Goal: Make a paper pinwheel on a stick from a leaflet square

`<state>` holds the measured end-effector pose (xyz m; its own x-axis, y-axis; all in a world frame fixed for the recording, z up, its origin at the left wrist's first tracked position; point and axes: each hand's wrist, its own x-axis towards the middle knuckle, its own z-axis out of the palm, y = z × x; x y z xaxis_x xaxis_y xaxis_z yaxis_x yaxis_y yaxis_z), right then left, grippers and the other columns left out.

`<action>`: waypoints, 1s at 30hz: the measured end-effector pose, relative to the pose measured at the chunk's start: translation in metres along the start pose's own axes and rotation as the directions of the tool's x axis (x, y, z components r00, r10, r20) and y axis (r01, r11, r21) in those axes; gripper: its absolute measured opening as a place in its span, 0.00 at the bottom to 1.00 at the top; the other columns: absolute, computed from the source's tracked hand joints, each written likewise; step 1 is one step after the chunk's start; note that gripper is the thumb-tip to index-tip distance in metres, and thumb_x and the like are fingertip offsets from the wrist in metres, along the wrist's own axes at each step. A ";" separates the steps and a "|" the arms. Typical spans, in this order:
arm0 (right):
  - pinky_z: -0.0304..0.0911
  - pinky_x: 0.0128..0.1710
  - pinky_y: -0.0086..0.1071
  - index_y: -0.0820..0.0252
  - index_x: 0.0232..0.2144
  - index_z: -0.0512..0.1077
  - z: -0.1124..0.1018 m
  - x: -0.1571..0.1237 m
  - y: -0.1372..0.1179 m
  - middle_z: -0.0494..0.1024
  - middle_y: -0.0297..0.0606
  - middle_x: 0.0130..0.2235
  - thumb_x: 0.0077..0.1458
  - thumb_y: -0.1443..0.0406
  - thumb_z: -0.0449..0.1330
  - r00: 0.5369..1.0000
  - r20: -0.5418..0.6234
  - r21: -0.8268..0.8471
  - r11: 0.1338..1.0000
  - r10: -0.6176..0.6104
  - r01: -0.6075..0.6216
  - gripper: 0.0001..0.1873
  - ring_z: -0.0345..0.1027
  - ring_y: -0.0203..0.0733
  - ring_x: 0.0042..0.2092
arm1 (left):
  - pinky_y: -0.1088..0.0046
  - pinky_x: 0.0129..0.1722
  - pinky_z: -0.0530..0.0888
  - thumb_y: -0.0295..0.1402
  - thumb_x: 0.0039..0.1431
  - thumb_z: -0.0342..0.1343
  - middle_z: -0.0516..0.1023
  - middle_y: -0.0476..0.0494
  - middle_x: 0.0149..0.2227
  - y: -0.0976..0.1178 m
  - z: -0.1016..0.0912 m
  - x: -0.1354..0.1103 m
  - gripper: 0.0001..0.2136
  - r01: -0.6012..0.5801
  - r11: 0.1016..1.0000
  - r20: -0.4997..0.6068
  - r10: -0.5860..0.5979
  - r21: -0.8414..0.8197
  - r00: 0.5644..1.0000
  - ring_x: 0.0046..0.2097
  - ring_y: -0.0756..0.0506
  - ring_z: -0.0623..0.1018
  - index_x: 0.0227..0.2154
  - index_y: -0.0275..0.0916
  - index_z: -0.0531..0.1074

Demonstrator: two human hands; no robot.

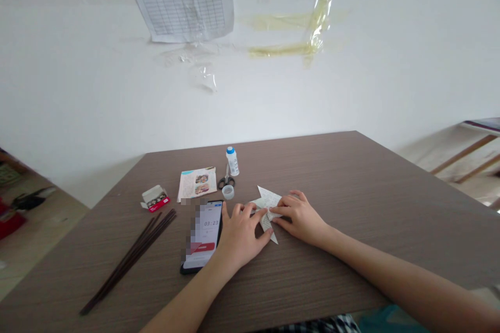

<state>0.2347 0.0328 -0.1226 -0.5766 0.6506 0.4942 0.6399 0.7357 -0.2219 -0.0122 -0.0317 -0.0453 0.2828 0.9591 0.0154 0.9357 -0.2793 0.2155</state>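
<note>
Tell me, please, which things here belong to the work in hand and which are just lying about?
In hand: folded paper, under the left hand and right hand.
Lying about: phone, dark sticks, small box, booklet, scissors, white bottle, cap.

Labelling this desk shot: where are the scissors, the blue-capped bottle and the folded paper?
scissors [226, 179], head view, where the handles meet.
blue-capped bottle [233, 163], head view, white body.
folded paper [269, 197], head view, bare upper flap.

Soft even daylight, faint shadows, edges warped
</note>
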 end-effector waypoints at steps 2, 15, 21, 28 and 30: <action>0.74 0.76 0.55 0.45 0.59 0.97 -0.001 0.000 -0.001 0.95 0.41 0.47 0.79 0.64 0.77 1.000 0.009 -0.001 1.000 0.007 -0.007 0.12 0.89 0.53 0.50 | 0.08 0.87 0.58 0.45 0.82 0.71 0.89 0.34 0.74 0.000 0.001 0.000 0.25 0.003 1.000 0.003 -0.003 0.005 1.000 0.75 0.19 0.83 0.76 0.55 0.89; 0.75 0.76 0.61 0.47 0.58 0.97 0.000 0.001 0.000 0.95 0.42 0.47 0.79 0.65 0.78 0.999 0.023 0.024 0.999 0.024 -0.024 0.11 0.90 0.54 0.50 | 0.06 0.86 0.61 0.43 0.83 0.72 0.89 0.33 0.74 0.001 0.000 0.001 0.24 0.007 1.000 0.001 -0.007 0.014 1.000 0.75 0.17 0.83 0.76 0.54 0.89; 0.76 0.77 0.59 0.47 0.58 0.97 0.000 0.001 0.001 0.95 0.43 0.47 0.80 0.64 0.76 1.000 0.018 0.021 1.000 0.019 -0.019 0.11 0.90 0.54 0.51 | 0.06 0.86 0.61 0.44 0.82 0.73 0.89 0.35 0.72 -0.001 0.002 0.001 0.22 0.004 1.000 -0.011 -0.004 0.009 1.000 0.74 0.19 0.83 0.74 0.58 0.90; 0.73 0.79 0.59 0.46 0.59 0.97 -0.003 0.001 -0.001 0.95 0.42 0.49 0.80 0.64 0.77 0.997 0.059 0.020 0.999 0.046 -0.047 0.11 0.90 0.54 0.53 | 0.08 0.88 0.60 0.41 0.82 0.75 0.89 0.33 0.74 0.002 -0.001 0.001 0.25 0.031 0.999 0.005 -0.031 0.007 1.000 0.76 0.18 0.84 0.77 0.53 0.89; 0.74 0.79 0.60 0.48 0.58 0.97 -0.004 0.001 -0.002 0.95 0.43 0.49 0.81 0.64 0.77 0.998 0.057 0.022 0.999 0.041 -0.042 0.10 0.90 0.54 0.53 | 0.08 0.87 0.61 0.40 0.81 0.76 0.89 0.34 0.74 0.002 0.000 0.002 0.27 0.035 0.999 -0.006 -0.035 0.005 0.999 0.76 0.18 0.84 0.79 0.54 0.87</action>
<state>0.2346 0.0313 -0.1185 -0.5780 0.6899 0.4359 0.6522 0.7115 -0.2614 -0.0100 -0.0303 -0.0445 0.2481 0.9686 0.0137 0.9462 -0.2454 0.2109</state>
